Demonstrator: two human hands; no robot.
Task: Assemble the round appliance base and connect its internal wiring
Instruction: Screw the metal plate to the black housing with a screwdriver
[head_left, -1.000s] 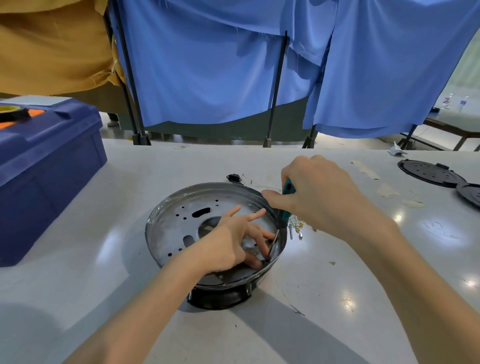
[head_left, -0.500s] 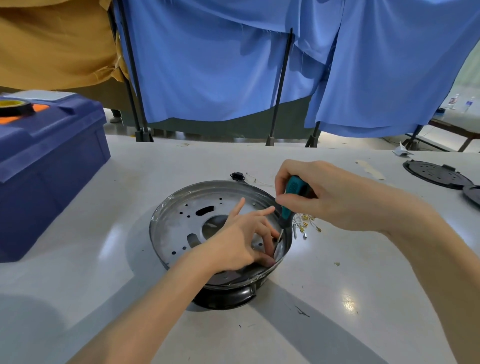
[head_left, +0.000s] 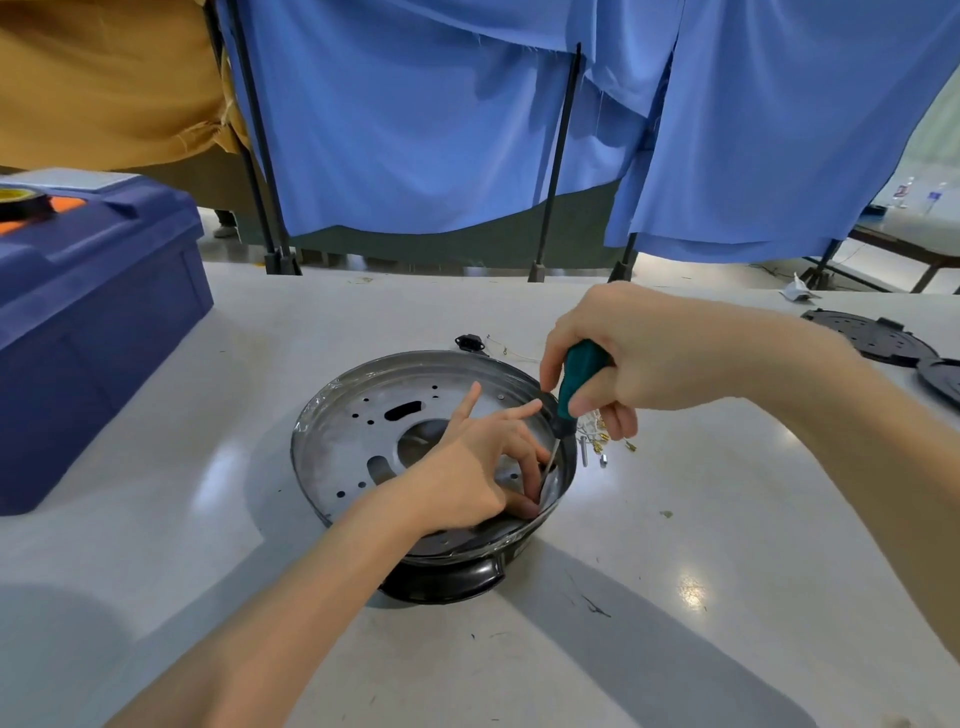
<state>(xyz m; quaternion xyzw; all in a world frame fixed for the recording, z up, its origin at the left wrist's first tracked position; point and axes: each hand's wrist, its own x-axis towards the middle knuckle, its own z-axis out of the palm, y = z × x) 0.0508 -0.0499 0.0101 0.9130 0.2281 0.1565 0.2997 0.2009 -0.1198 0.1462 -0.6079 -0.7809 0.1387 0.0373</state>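
The round appliance base (head_left: 363, 431) is a shallow metal pan with holes, seated on a black plastic shell, at the middle of the white table. My left hand (head_left: 478, 462) rests inside the pan at its right side, thumb and a finger pinching something small at the screwdriver's tip, the other fingers spread. My right hand (head_left: 639, 358) grips the green handle of a screwdriver (head_left: 574, 384), whose shaft slants down to the pan's right inner edge. What lies under the tip is hidden by my fingers.
Loose screws and brass terminals (head_left: 597, 441) lie just right of the pan. A small black connector (head_left: 470, 343) with thin wire sits behind it. A big blue toolbox (head_left: 88, 322) stands at the left. Black round plates (head_left: 872, 338) lie far right.
My right hand has turned on the screwdriver handle and its wrist has dropped lower. My left hand stays in the pan at the tip.
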